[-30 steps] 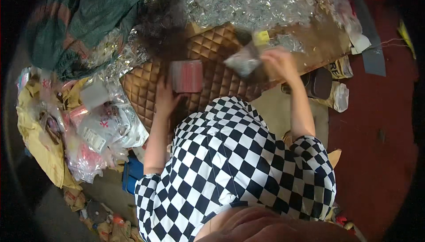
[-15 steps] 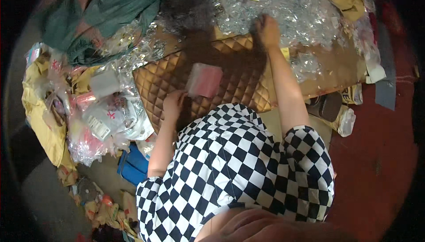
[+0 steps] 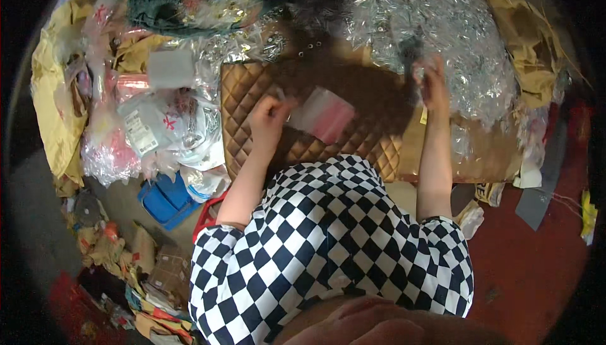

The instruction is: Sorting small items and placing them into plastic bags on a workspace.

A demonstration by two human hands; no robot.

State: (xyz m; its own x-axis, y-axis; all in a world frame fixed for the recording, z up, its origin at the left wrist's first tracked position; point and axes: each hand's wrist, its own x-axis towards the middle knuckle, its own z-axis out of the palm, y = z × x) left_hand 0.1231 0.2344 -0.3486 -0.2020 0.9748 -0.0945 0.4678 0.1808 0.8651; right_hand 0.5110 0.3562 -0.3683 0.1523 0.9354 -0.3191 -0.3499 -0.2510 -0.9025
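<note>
Since the earlier frame, the right hand (image 3: 434,81) has travelled further out from the quilted brown cushion (image 3: 252,102) and now sits at the near edge of the heap of clear crinkled wrappers (image 3: 442,23), while the left hand (image 3: 268,118) has stayed on the cushion beside the pink packet (image 3: 325,116). Left fingers are curled shut, pinching the near corner of the pink packet, which lies flat on the cushion just to the right of them. Right fingers appear closed around a small clear piece from the heap, but motion blur prevents a firm reading of what they hold. Judged from this layout, the step in hand is best done by keeping the left pinch steady so the packet does not slide on the smooth quilted surface, and by lifting one wrapper cleanly, since the thin film pieces cling and tangle together. Cushion: padded, diamond-stitched, with a leather-like sheen, rectangular. Packet: flat, soft-edged, translucent film over a pink filling. Heap: glossy, crumpled, light-catching, spread beyond and to the right of the right fingers. Brown cardboard (image 3: 486,155) lies under the right forearm. Left of the left fingers lies a pile of white and pink plastic bags (image 3: 151,130), with a blue box (image 3: 165,198) nearer the body. Both forearms emerge from a black-and-white checked garment (image 3: 328,244).
</note>
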